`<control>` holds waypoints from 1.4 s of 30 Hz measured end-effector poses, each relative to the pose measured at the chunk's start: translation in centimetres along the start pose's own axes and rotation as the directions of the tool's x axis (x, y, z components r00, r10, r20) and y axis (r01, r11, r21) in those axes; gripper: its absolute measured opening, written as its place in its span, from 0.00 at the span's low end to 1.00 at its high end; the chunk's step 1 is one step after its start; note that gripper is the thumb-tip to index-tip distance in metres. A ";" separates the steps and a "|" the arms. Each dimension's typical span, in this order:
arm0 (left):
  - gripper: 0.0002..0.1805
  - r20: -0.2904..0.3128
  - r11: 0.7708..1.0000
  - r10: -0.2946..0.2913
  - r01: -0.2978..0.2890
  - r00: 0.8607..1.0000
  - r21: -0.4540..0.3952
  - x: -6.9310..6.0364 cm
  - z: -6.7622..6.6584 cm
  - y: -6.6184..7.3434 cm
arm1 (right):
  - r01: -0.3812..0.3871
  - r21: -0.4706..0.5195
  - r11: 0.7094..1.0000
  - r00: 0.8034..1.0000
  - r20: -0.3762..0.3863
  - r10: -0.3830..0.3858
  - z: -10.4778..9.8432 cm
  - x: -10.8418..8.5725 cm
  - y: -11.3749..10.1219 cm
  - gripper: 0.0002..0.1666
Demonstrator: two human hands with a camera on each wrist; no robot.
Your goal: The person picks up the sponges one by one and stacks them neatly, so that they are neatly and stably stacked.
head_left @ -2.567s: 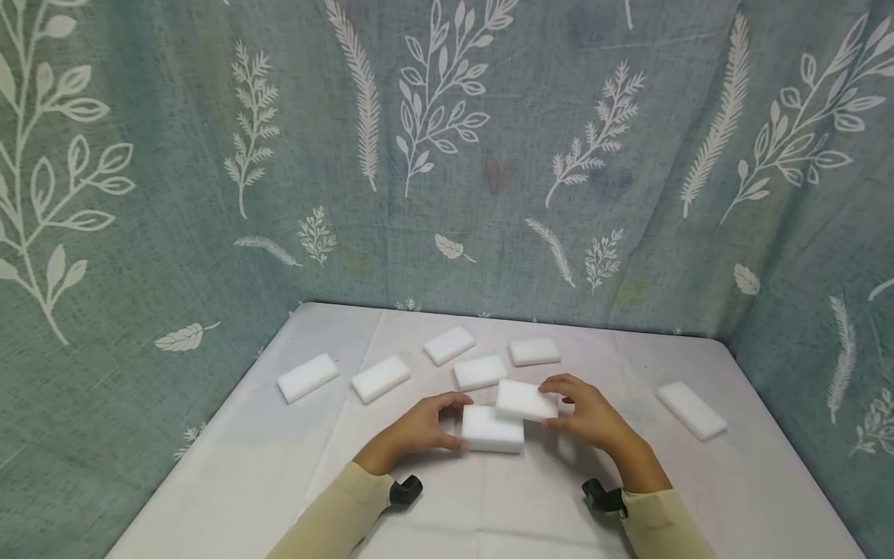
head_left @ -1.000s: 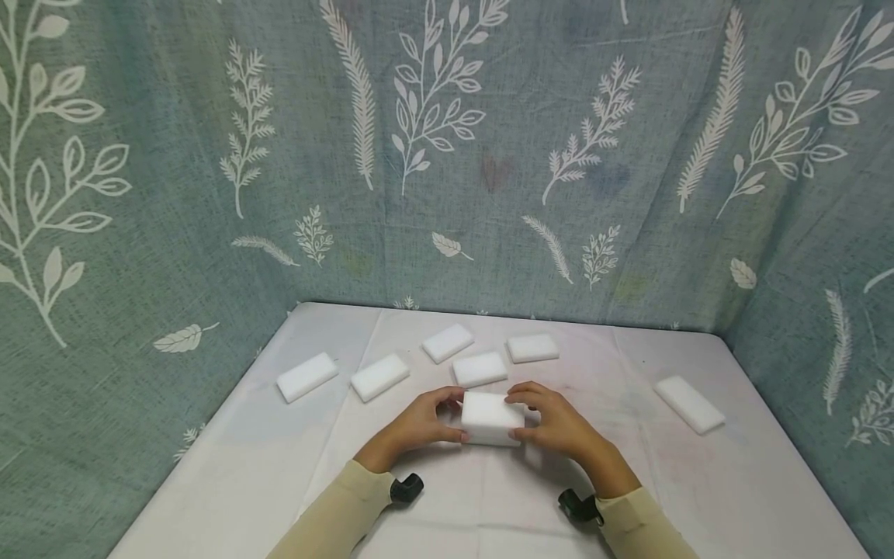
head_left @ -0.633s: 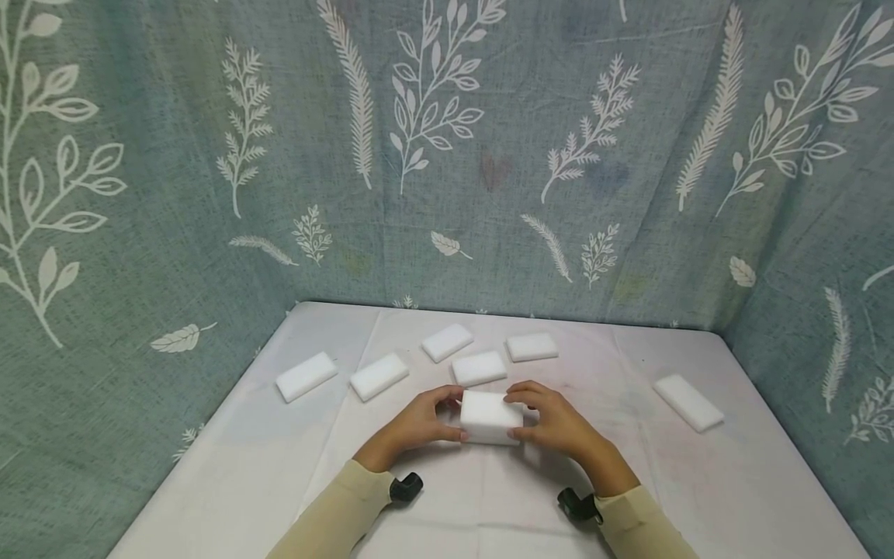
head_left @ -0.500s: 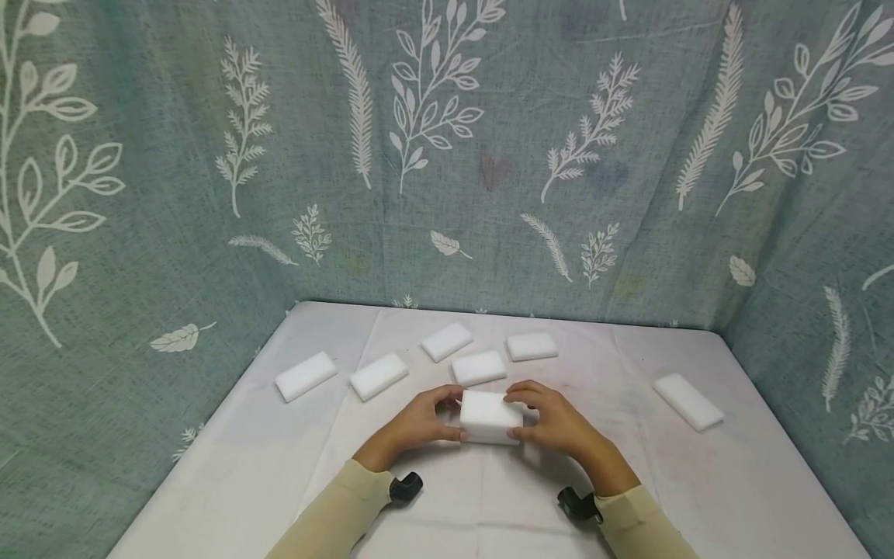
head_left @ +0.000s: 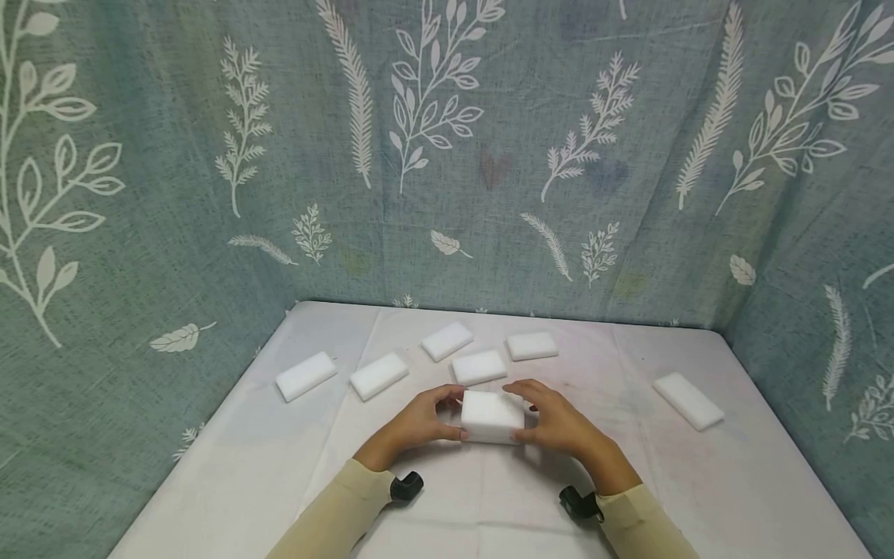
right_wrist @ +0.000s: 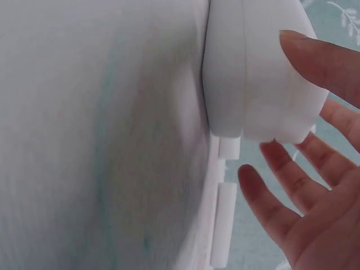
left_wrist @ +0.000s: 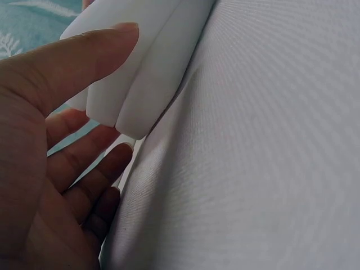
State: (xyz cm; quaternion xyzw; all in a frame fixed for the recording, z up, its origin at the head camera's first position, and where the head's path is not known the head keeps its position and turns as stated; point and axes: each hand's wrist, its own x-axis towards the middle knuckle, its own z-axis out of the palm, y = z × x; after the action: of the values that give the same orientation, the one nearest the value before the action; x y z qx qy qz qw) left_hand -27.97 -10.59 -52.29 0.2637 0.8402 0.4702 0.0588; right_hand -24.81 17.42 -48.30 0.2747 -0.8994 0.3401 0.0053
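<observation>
A stack of white sponge blocks (head_left: 491, 418) stands on the white-covered table in front of me. Three layers show at its end in the left wrist view, lined up closely. My left hand (head_left: 415, 423) grips the stack's left end, thumb (left_wrist: 115, 50) against the near face and fingers behind. On the right end, my right hand (head_left: 560, 419) spans the stack with its thumb (right_wrist: 315, 62) at the near side and index finger round the far side. Its other fingers spread loosely by the end of the stack. The stack's far face is hidden in the head view.
Behind the stack lie loose sponges: one close by (head_left: 479, 368), others farther back, including a sponge (head_left: 532, 347) and a sponge (head_left: 447, 342). Two more lie left, one a sponge (head_left: 306, 376). A single sponge (head_left: 689, 401) lies far right. Patterned cloth (head_left: 447, 233) hangs around the table (head_left: 230, 481).
My right hand has brought a sponge down from the right onto the stack, where it now lies aligned. Just now the right index finger has shifted off its top. The left hand stays put.
</observation>
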 end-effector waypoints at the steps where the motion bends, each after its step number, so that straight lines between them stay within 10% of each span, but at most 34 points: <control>1: 0.38 0.002 1.000 -0.002 0.002 1.000 0.003 0.0 0.0 0.0 | -0.009 0.004 1.000 1.000 0.004 0.009 0.0 0.0 0.0 0.45; 17: 0.41 0.044 0.996 -0.012 0.008 0.999 0.087 0.2 -0.1 -0.2 | -0.144 0.031 0.989 0.986 0.083 0.141 0.2 0.0 0.3 0.52; 42: 0.47 0.000 1.000 0.022 -0.022 1.000 0.005 -0.1 -0.3 -0.1 | -0.112 0.038 0.993 0.991 0.076 0.109 -0.3 -0.3 0.3 0.51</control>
State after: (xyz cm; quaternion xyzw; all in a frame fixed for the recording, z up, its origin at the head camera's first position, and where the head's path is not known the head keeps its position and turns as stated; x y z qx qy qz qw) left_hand -28.03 -10.87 -52.21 0.2731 0.8385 0.4685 0.0529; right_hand -24.78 17.93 -48.32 0.2369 -0.9053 0.3486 -0.0525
